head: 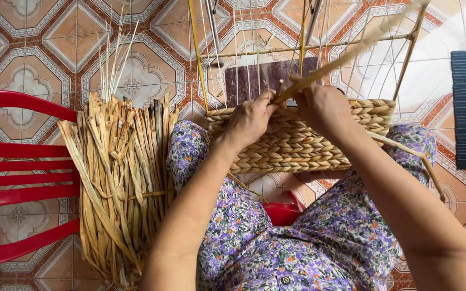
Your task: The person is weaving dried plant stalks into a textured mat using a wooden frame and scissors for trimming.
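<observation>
Head view: left hand (250, 119) and right hand (322, 108), grips clamped on straw strand (346, 56), above woven basket (297, 143).

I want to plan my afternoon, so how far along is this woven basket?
Done: several braided rows form the basket's lower wall. In hand: the left hand and right hand work a strand at the top row. Left: the bare wire frame above, with a bundle of dried fibre waiting beside.

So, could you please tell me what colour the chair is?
The chair is red, seen in the head view.
</observation>
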